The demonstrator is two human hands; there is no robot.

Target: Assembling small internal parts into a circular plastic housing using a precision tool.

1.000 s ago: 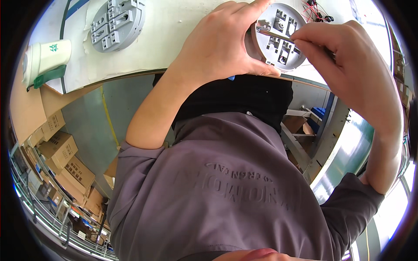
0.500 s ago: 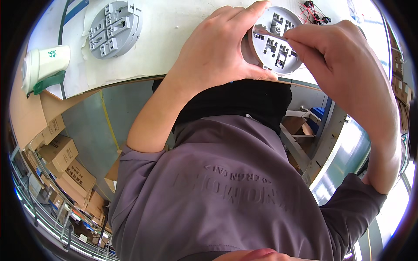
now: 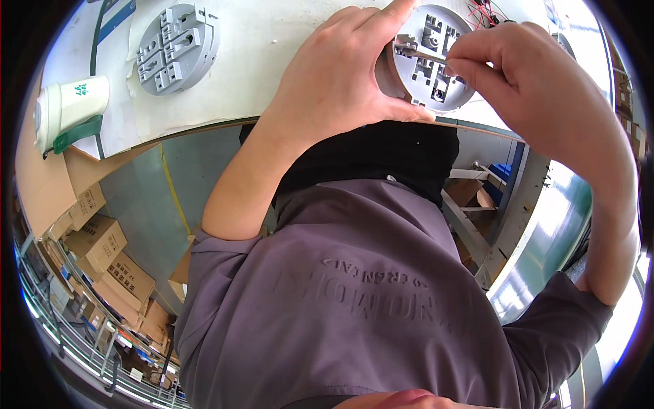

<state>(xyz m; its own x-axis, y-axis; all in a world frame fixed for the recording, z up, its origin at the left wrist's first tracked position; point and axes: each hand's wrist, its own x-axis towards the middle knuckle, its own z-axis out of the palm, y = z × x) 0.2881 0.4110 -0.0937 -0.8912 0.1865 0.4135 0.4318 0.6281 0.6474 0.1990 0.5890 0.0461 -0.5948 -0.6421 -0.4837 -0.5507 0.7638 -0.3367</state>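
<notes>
My left hand [image 3: 340, 68] is wrapped round the rim of a round grey plastic housing [image 3: 452, 99], thumb at the near edge and fingers at the far side. Slots, posts and small dark openings cover its upper face, which is tilted up. A thin metallic strip [image 3: 426, 56], perhaps a slim tool, lies across that face. My right hand [image 3: 521, 71] pinches its right end between thumb and forefinger. The strip's left end meets the raised parts by the housing's left rim; its exact kind is unclear.
Another round grey housing [image 3: 178, 51] sits on the white table [image 3: 238, 75] to the left. A white cup [image 3: 78, 102] with a green band stands at the left edge. Red and black wires [image 3: 485, 13] lie beyond my right hand. Cardboard boxes [image 3: 99, 242] are stacked at lower left.
My right hand has shifted slightly, and the strip's angle over the housing differs a little. The left hand keeps its hold on the rim.
</notes>
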